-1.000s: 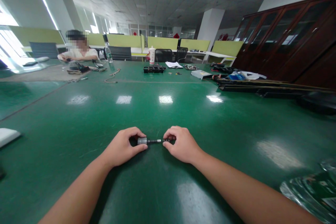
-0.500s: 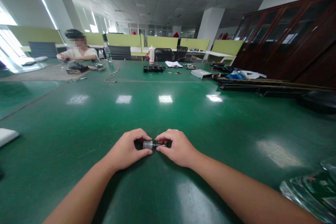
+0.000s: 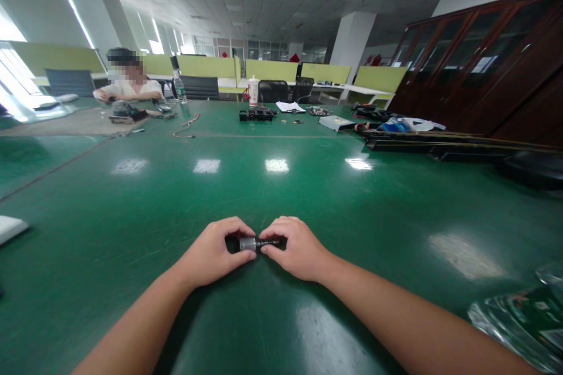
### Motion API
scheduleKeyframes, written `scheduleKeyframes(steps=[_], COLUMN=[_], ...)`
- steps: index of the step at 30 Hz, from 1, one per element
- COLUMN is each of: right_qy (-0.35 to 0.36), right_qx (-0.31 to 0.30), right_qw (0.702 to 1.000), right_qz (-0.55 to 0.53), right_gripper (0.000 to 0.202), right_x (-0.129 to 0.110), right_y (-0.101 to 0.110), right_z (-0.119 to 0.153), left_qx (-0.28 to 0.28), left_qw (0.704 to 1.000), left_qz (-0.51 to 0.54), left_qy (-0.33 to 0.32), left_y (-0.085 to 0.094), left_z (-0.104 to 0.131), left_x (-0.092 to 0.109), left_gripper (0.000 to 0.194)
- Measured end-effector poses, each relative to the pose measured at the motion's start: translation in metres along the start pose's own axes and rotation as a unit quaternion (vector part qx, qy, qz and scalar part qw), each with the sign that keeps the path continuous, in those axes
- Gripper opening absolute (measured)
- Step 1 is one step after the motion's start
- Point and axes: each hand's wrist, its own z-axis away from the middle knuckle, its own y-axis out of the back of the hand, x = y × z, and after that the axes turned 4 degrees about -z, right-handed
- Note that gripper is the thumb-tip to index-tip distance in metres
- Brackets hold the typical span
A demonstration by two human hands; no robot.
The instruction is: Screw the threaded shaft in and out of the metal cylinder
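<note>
Close to the near middle of the green table (image 3: pixel 211 193) is a small silver metal cylinder with a thin dark shaft (image 3: pixel 248 244) that points right. It lies sideways, low over the tabletop. My left hand (image 3: pixel 215 249) curves round the silver end, thumb and forefinger closed on either side of it. From the right, my right hand (image 3: pixel 299 249) has thumb and fingertips closed about the shaft, just beside the cylinder. Part of the shaft shows inside the curl of that hand. Whether the piece touches the table I cannot tell.
A clear plastic bottle (image 3: pixel 523 322) is at the lower right, a white object (image 3: pixel 11 227) at the left edge. Farther back are a black part (image 3: pixel 257 115), a metal box (image 3: pixel 336 123), a cord (image 3: pixel 187 127) and long dark bars (image 3: pixel 422 143). A person (image 3: pixel 127 85) sits at far left.
Both hands stay in nearly the same place around the piece. The right fingertips have shifted very slightly left, and a little more of the shaft shows. The view has moved a touch.
</note>
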Motion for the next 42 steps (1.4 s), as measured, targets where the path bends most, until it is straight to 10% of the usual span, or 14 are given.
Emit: scheduleKeyframes(steps=[42], right_qy=[0.019], right_qx=[-0.014], right_qw=[1.0], right_qz=[0.014], right_gripper=[0.01], right_x=[0.001], right_y=[0.0018], right_z=[-0.0006], left_qx=[0.007], left_qw=[1.0], left_qz=[0.008], left_qy=[-0.006], left_y=[-0.001], left_z=[0.0007], left_x=[-0.0048], left_gripper=[0.015])
